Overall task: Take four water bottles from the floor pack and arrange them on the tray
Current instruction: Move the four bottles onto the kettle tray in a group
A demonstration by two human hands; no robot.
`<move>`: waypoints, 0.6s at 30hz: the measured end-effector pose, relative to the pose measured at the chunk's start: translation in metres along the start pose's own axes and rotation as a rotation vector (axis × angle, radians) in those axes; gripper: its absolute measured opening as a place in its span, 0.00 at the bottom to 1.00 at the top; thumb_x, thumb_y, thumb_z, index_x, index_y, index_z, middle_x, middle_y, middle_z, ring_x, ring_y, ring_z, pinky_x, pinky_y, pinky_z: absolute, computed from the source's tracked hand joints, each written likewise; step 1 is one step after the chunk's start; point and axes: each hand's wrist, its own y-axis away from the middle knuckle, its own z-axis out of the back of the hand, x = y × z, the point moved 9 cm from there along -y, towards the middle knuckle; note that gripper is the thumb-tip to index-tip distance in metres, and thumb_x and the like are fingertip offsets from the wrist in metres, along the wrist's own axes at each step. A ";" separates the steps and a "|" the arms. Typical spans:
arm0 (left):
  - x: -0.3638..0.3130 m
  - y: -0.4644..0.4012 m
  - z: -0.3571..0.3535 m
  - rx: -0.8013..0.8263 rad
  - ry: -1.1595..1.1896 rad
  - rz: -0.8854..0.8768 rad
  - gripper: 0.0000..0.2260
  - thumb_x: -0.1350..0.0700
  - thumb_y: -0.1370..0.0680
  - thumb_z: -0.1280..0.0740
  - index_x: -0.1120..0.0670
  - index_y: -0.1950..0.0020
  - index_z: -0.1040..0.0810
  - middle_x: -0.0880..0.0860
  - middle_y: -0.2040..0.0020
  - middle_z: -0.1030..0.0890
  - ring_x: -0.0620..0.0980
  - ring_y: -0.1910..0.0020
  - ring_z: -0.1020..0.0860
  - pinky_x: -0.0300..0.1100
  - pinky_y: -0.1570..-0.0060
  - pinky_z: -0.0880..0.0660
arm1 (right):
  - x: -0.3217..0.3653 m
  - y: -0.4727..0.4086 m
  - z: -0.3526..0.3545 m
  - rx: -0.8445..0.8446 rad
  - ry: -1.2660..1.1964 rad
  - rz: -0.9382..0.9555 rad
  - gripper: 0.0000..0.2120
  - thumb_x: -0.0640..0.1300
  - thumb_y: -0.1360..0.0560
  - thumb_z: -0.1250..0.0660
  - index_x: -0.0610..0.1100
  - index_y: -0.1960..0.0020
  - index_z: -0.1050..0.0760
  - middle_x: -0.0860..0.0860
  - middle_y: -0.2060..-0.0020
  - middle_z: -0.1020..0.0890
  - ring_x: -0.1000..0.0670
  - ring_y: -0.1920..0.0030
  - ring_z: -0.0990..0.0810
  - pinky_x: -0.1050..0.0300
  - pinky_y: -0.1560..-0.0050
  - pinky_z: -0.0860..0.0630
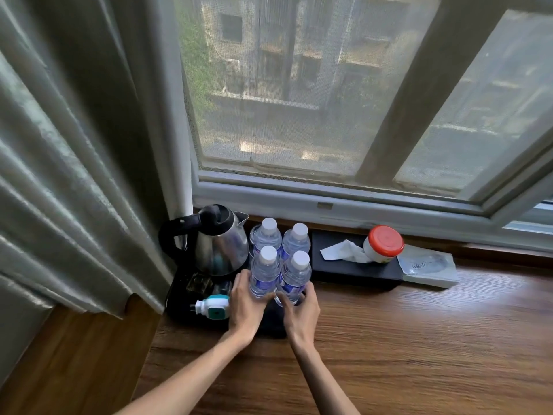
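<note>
Several clear water bottles with white caps stand upright in a tight block on the black tray (179, 310). The two back bottles (267, 235) (297, 239) are close to the window sill. My left hand (247, 307) wraps the base of the front left bottle (264, 271). My right hand (300, 313) grips the base of the front right bottle (296, 274). Both front bottles rest on the tray, touching each other. The floor pack is out of view.
A steel kettle (218, 244) with a black handle stands on the tray's left part, with a white and teal plug-in device (212, 307) in front of it. To the right lie a black tissue box (356, 265), a red-lidded jar (384, 244) and a wrapped packet (428, 266). A curtain (74, 145) hangs left.
</note>
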 end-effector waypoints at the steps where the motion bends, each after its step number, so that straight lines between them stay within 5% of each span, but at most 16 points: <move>1: 0.000 0.000 0.000 -0.004 -0.005 0.000 0.24 0.51 0.37 0.18 0.55 0.49 0.26 0.52 0.50 0.21 0.54 0.52 0.20 0.52 0.56 0.22 | 0.000 -0.001 -0.001 -0.003 0.010 -0.003 0.20 0.47 0.30 0.22 0.44 0.43 0.24 0.48 0.49 0.16 0.45 0.47 0.17 0.40 0.44 0.21; 18: 0.005 0.002 -0.007 -0.026 -0.024 0.043 0.25 0.52 0.37 0.18 0.53 0.49 0.28 0.51 0.50 0.22 0.53 0.52 0.21 0.45 0.58 0.25 | 0.004 -0.003 0.002 0.029 0.013 0.026 0.17 0.41 0.29 0.23 0.45 0.44 0.26 0.49 0.49 0.16 0.48 0.48 0.17 0.43 0.45 0.20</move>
